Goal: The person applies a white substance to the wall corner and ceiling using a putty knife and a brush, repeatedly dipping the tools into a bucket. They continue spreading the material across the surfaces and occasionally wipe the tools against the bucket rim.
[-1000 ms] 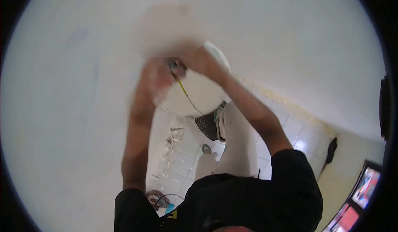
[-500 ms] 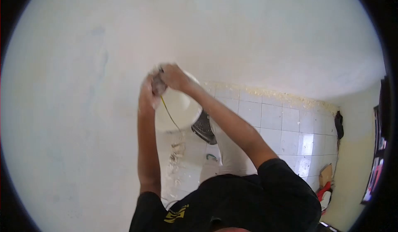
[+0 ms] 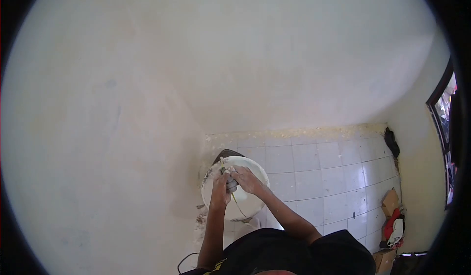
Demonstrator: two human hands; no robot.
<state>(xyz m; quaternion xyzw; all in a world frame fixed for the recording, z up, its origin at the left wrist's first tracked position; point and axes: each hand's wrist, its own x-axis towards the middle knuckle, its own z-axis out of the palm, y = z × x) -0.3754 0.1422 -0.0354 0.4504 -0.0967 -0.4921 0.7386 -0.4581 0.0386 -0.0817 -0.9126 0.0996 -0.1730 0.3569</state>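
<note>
My left hand (image 3: 221,189) and my right hand (image 3: 247,179) are closed together around a small, rounded grey object (image 3: 231,184), left fingers along its near-left side and right fingers over its top. Its exact kind is hidden by the fingers and pale dust. A thin yellow cord (image 3: 237,204) trails from it toward my body. Both hands are above a round white bucket (image 3: 259,196), whose rim and pale inside show around them. Whitish dust coats my fingers.
A bare, patchy wall (image 3: 113,142) rises close at my left, meeting another wall ahead. Pale tiles (image 3: 314,186) cover the floor, with crumbs along the wall base. A dark bag-like thing (image 3: 391,142) sits in the far corner; cardboard (image 3: 390,202) and red cloth (image 3: 391,222) lie right.
Both hands have come down and nearer my body from high beside the wall, still around the grey object. The view has shifted, showing more of the far wall and the bucket beneath.
</note>
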